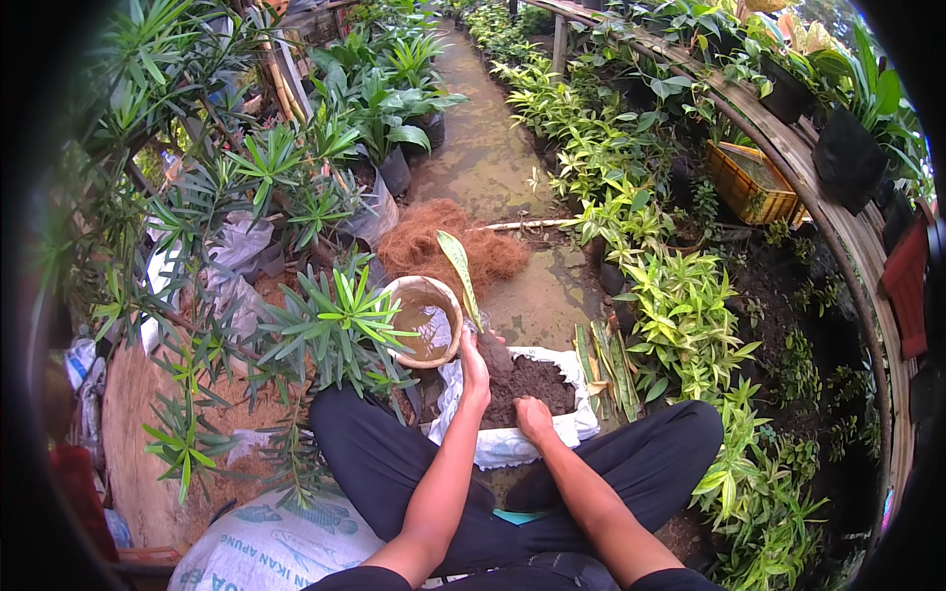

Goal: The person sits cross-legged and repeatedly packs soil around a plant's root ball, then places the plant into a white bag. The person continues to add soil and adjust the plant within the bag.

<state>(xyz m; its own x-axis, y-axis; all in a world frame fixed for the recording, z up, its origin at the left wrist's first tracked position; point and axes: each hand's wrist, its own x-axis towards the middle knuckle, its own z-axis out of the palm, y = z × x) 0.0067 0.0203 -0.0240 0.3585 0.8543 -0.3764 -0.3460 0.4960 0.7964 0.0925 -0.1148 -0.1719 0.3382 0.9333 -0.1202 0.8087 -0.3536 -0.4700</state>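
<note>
My left hand [475,367] holds a single upright variegated leaf cutting [460,270], which looks like snake plant, by its base. A lump of dark wet soil [494,356] clings there, and some of the fingers are hidden behind it. My right hand [533,419] reaches into the loose dark soil [550,384] at its near edge, its fingertips out of sight. That soil lies in a white plastic sack [510,443] with rolled-down sides, between my crossed legs. Left of my left hand stands a round pot [460,318] of murky water [425,330].
Brown coir fibre [451,240] lies heaped on the concrete path [480,148]. Several cut leaves [613,369] rest right of the sack. Leafy plants [665,318] line the right side, and a long-leaved shrub [347,314] overhangs the left. A printed sack [273,543] lies by my left knee.
</note>
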